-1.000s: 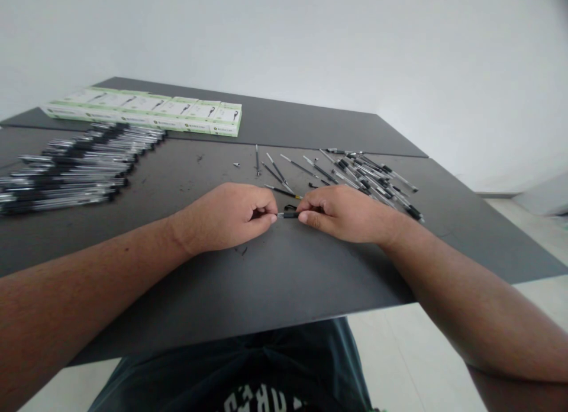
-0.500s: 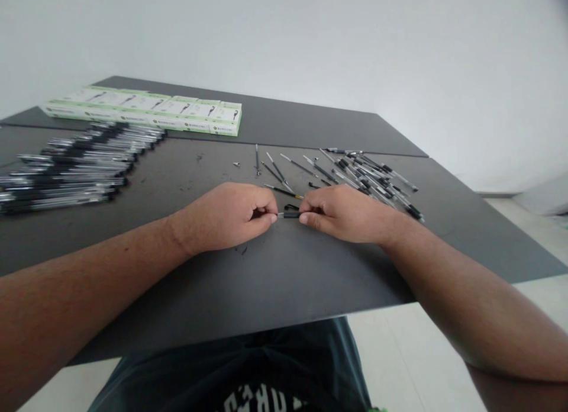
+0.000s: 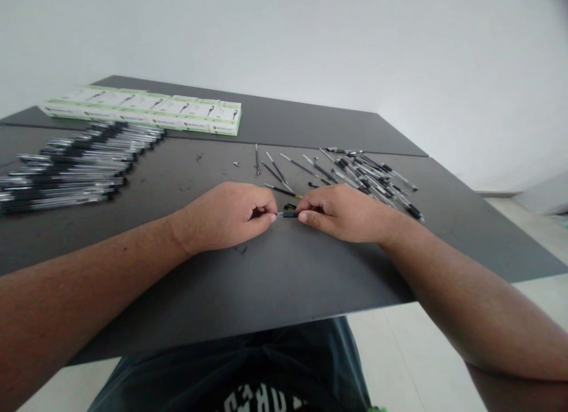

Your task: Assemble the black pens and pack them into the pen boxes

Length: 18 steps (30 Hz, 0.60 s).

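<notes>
My left hand (image 3: 231, 215) and my right hand (image 3: 344, 212) rest on the dark table (image 3: 284, 276), fingertips facing each other. Between them they pinch a black pen (image 3: 287, 214); only a short stretch of it shows, the ends hidden in my fingers. Just beyond my fingers lies a thin pen refill (image 3: 284, 191). Behind my right hand is a loose heap of pens (image 3: 375, 178).
A long row of assembled pens (image 3: 71, 166) lies at the left. Green-and-white boxes (image 3: 146, 110) stand in a line at the back left. Several refills (image 3: 284, 166) and a small tip (image 3: 236, 163) are scattered mid-table. The table's front edge is near my body.
</notes>
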Tool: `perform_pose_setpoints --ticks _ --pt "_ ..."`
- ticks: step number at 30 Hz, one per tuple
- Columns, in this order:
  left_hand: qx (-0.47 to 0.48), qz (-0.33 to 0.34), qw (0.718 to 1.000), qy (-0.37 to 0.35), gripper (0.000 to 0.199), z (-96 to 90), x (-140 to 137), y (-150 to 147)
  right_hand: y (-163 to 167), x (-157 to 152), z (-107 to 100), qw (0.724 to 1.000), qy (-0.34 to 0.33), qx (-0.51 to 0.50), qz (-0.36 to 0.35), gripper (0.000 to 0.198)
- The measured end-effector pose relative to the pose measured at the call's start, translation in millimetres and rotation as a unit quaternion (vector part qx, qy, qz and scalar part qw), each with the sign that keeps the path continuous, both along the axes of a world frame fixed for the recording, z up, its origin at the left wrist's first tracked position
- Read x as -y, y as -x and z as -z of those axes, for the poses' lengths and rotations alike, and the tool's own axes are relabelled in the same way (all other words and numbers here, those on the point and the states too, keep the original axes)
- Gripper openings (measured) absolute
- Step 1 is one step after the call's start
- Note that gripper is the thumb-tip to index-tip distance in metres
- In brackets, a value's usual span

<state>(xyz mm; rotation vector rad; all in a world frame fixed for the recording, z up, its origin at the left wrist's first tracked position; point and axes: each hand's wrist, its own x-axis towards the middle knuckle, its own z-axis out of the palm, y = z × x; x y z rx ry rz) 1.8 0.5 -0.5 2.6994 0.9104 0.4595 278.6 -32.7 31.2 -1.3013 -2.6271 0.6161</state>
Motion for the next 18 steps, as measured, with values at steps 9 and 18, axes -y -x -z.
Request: perform_pose_setpoints --ticks 9,18 --pt "-0.016 -0.01 1.0 0.002 0.022 -0.3 0.9 -0.6 -0.2 -0.2 0.9 1.0 -0.015 0.013 -0.018 0.025" --pt "-0.017 -0.012 1.0 0.003 0.021 0.7 0.2 -0.1 -0.3 -1.3 2.1 0.999 -0.014 0.015 -0.025 0.025"
